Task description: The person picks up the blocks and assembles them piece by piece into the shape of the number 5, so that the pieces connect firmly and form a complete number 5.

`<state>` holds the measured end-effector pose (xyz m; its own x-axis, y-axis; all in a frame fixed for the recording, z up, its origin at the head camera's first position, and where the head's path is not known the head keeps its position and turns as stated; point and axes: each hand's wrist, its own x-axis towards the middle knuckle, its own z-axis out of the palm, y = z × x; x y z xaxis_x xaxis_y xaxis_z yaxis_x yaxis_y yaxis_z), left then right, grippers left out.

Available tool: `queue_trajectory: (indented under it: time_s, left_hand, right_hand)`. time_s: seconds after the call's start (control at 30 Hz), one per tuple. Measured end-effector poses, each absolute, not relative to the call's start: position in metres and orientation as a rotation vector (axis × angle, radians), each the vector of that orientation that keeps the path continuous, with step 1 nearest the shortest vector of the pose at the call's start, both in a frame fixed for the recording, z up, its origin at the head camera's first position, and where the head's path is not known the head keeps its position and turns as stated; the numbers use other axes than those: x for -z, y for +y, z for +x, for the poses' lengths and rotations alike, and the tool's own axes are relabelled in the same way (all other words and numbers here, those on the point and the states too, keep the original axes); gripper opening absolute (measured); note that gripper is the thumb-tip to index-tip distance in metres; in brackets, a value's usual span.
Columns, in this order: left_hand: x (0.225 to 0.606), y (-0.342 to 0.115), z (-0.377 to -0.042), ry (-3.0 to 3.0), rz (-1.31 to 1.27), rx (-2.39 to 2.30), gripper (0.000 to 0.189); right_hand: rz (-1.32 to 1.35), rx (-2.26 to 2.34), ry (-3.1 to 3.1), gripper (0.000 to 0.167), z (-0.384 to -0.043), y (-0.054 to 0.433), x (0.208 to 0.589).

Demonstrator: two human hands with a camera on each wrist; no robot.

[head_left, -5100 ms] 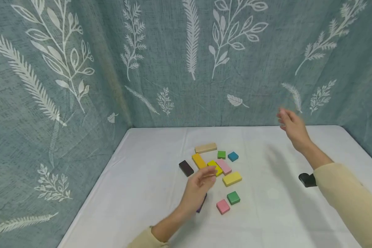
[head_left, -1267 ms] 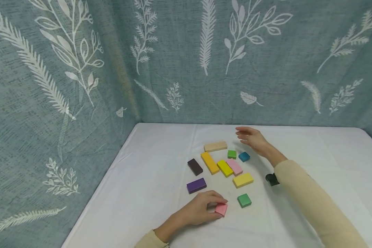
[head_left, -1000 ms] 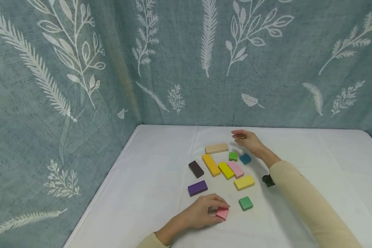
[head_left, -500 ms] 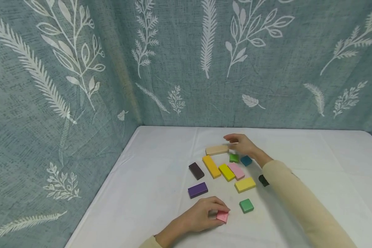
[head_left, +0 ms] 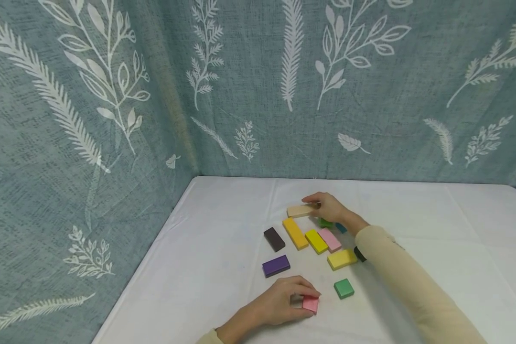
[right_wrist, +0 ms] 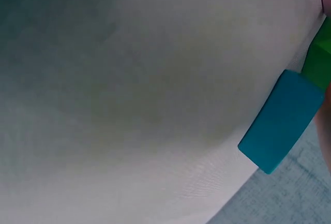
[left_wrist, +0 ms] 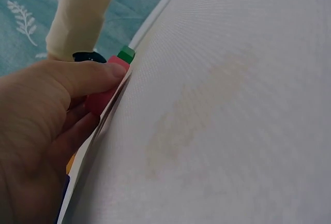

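Observation:
At the front of the table my left hand pinches a small pink block between thumb and fingers. The left wrist view shows the thumb pressed on this pink block. My right hand is at the back, at the right end of a pale wooden block. Its thumb is on the near side and its fingers reach over the far side; I cannot tell whether they grip it. Right under that hand lie a small green block and a blue block, partly covered; the right wrist view shows the blue block close up.
In the middle lie orange, bright yellow, pale pink and yellow blocks. Dark brown and purple blocks lie left, a green square block right of my left hand. A black object is half behind the right sleeve.
My right hand has come from the far right down and left to the wooden block. My left hand went to the pink block and has held it in place since.

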<state>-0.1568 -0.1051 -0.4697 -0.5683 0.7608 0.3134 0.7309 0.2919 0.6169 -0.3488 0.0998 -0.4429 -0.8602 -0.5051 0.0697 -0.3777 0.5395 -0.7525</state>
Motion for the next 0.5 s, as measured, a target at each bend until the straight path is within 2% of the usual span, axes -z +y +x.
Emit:
queue_trajectory:
  time_s: [0.5]
  left_hand:
    - [0.4703,-0.1059,-0.158,2.453,1.409,-1.152,0.031]
  right_hand:
    - [-0.778,1.096,2.653,0.035,-0.3494,0.0943,0.4425]
